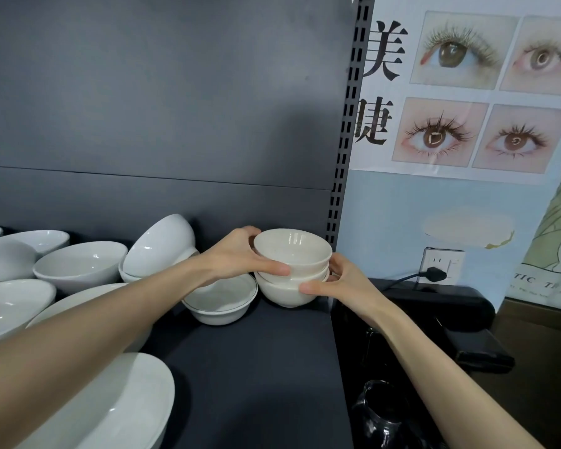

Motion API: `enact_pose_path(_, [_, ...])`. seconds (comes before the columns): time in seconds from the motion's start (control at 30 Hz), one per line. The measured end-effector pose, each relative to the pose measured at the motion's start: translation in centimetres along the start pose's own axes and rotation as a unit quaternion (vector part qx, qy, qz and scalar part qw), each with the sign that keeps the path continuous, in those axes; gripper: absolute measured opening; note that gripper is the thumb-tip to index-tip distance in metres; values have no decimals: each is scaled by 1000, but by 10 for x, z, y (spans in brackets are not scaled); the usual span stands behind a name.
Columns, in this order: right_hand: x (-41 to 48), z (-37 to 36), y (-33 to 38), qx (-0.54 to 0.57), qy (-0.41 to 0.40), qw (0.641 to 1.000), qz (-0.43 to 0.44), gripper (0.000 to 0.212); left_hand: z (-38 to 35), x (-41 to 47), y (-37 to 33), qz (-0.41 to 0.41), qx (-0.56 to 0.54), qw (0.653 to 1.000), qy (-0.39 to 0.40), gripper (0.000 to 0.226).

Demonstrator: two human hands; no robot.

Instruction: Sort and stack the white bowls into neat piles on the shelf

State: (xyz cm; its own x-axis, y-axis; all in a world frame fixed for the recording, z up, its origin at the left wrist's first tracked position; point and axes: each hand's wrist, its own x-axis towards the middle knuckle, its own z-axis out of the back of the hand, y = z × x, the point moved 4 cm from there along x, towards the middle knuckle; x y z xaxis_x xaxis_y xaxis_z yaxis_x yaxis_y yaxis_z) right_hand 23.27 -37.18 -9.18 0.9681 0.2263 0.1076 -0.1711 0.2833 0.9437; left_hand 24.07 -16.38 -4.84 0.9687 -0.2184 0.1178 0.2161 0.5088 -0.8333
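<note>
A small pile of cream-white bowls stands at the back right corner of the dark shelf. My left hand grips the top bowl from the left, thumb on its front wall. My right hand holds the lower bowl from the right, thumb along its front. Just left of the pile sits a shallow white bowl with a thin dark rim line, partly hidden by my left wrist.
Several larger white bowls crowd the shelf's left side; one lies tilted on its side on another. A slotted upright marks the shelf's right end. Beyond it are a poster wall, a plugged-in socket and dark objects below.
</note>
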Motion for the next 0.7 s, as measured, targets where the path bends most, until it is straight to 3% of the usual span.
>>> enact_pose_path(0.13, [-1,-1,0,-17,15,1000,2,99,0,-1,0,3,15,1000,19,90])
enact_pose_path(0.37, [-2,-1,0,-27,11,1000,5,86,0,-1,1,2,15,1000,17,100])
enact_pose_path(0.7, [-4,0,3,-59,7,998,-6,79,-2,-8,1,5,15,1000,20,88])
